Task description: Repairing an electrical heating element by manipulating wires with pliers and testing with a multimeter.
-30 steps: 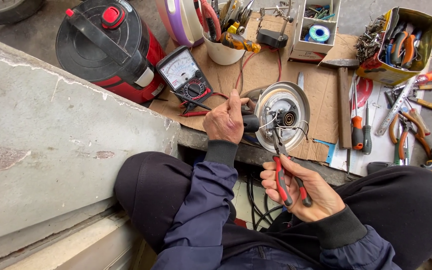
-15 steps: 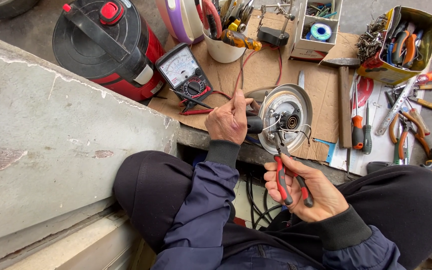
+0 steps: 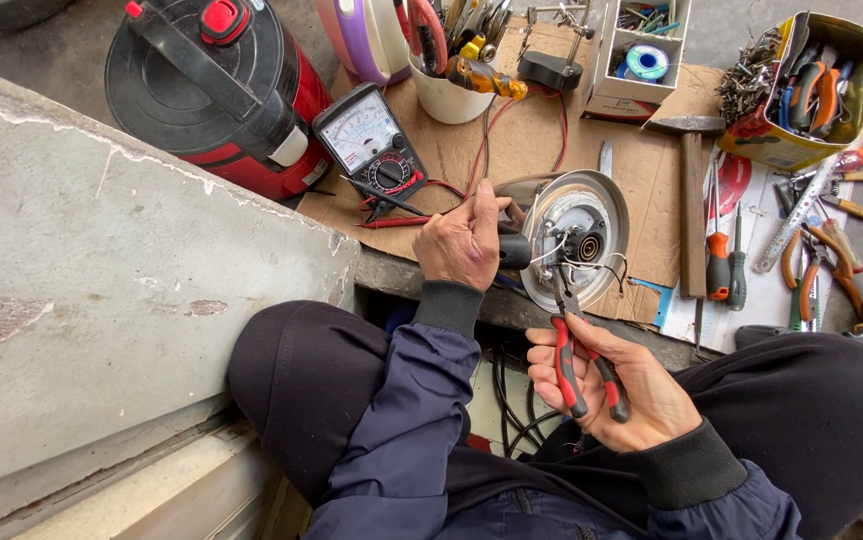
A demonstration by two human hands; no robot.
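Note:
My left hand grips the black handle end of a round metal kettle base lying bottom-up on cardboard, its heating element and white wires exposed. Palm up, my right hand holds red-and-black handled pliers, whose jaws reach into the wires at the lower edge of the base. Both sleeves are dark blue with black cuffs. My knees in dark trousers frame the view.
An analog multimeter with red and black probes lies left of the base. A red and black pot stands behind it. A hammer, screwdrivers, a yellow tin of tools and a white cup of tools surround the cardboard. A concrete slab lies to the left.
My hands and the pliers stay at the kettle base with only a slight shift. The view has edged a little.

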